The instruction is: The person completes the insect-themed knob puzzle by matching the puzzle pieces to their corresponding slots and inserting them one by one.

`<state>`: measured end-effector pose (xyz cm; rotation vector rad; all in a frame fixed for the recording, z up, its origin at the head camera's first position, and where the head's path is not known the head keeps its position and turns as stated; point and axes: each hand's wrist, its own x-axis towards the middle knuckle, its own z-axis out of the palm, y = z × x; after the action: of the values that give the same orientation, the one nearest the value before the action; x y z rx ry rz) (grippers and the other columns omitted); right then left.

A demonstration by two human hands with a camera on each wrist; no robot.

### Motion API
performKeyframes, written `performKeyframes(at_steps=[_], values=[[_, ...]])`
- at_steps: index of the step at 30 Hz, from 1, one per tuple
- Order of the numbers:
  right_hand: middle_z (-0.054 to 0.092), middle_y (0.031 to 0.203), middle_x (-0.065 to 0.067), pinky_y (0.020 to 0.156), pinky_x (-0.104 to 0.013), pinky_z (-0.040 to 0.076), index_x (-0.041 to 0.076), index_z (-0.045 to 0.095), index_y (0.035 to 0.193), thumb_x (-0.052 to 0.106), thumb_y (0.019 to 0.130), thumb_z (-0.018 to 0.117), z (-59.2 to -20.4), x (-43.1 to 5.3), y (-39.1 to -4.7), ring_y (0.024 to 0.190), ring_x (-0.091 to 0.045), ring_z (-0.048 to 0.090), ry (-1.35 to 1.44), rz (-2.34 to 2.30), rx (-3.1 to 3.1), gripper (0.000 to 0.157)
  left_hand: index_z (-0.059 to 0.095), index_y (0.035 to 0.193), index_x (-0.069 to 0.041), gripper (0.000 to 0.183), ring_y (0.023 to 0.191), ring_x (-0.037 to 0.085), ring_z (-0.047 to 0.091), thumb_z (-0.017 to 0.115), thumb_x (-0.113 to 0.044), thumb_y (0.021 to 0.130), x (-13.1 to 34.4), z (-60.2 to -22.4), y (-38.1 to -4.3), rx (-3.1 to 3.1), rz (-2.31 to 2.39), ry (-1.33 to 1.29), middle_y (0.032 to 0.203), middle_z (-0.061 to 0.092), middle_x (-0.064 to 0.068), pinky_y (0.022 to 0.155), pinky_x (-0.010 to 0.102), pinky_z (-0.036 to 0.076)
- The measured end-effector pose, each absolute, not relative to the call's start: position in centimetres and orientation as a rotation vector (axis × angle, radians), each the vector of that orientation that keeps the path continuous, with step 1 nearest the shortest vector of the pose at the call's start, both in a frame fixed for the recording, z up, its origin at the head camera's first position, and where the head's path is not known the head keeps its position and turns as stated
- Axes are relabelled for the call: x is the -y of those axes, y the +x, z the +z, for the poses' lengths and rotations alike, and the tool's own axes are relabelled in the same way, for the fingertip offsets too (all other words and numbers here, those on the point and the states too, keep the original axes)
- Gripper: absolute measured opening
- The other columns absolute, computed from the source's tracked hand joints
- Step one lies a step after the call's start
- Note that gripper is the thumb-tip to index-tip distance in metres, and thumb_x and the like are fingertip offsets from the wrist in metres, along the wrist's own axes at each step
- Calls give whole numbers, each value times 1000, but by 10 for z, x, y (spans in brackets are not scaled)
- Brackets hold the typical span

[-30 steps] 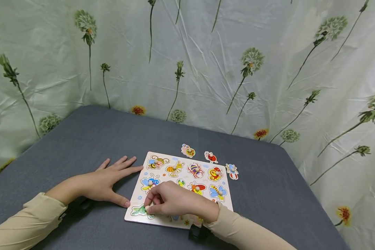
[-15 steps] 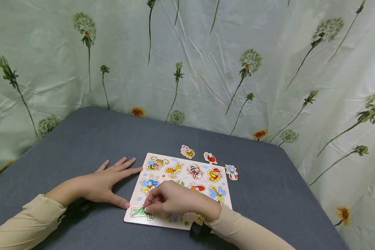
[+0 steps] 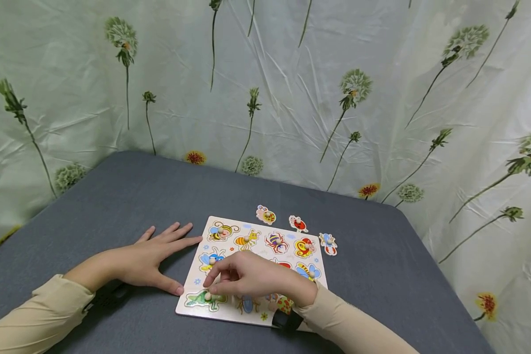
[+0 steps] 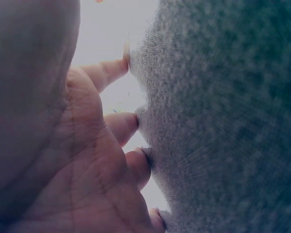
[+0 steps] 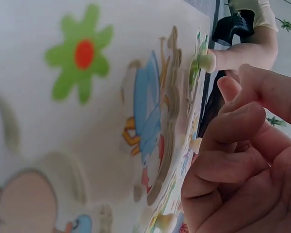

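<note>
A wooden peg puzzle board (image 3: 267,318) with insect pictures lies on the grey table. My left hand (image 3: 143,260) rests flat on the table at the board's left side, fingers spread, the thumb tip and a fingertip at its edge. In the left wrist view its fingertips touch the grey cloth. Over the board hovers my right hand (image 3: 254,275), thumb and index finger apart, holding nothing. Just below those fingertips sits the green grasshopper piece (image 3: 196,298) in its recess, its knob (image 5: 207,62) visible in the right wrist view. The right hand hides part of the board's middle.
Beyond the board's far edge lie a pink-and-yellow bug piece (image 3: 266,215) and a ladybird piece (image 3: 298,223). A blue-and-red beetle piece (image 3: 328,244) lies off the right corner. An unfilled recess with a blue beetle picture (image 3: 248,305) shows near the front. A floral curtain (image 3: 292,98) hangs behind.
My right hand has let go of the grasshopper's knob and risen slightly, moving a little right. The grasshopper stays on the board. My left hand has not moved.
</note>
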<state>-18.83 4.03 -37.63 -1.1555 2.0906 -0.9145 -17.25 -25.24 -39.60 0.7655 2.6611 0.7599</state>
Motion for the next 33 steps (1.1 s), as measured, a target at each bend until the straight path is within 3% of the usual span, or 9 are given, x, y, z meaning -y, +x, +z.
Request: performKeyframes(at_steps=[21,33], values=[[61,72,11,61,-16,42,14,80,115,21,105,72,-373,-64,-198,61,1,49,-1078,-947,-2203,14,35,170,-30,112,164,56,6,85,-72,78,253,-396,-172,-2664,761,760,180,15,20,117,87,-4],[69,81,-4,63,-18,40,9,79,119,19,106,70,-366,-96,-207,64,-1,46,-1039,-1006,-2268,19,33,170,-30,114,165,56,3,84,-72,78,252,-397,-174,-2644,750,731,181,13,20,116,87,-7]])
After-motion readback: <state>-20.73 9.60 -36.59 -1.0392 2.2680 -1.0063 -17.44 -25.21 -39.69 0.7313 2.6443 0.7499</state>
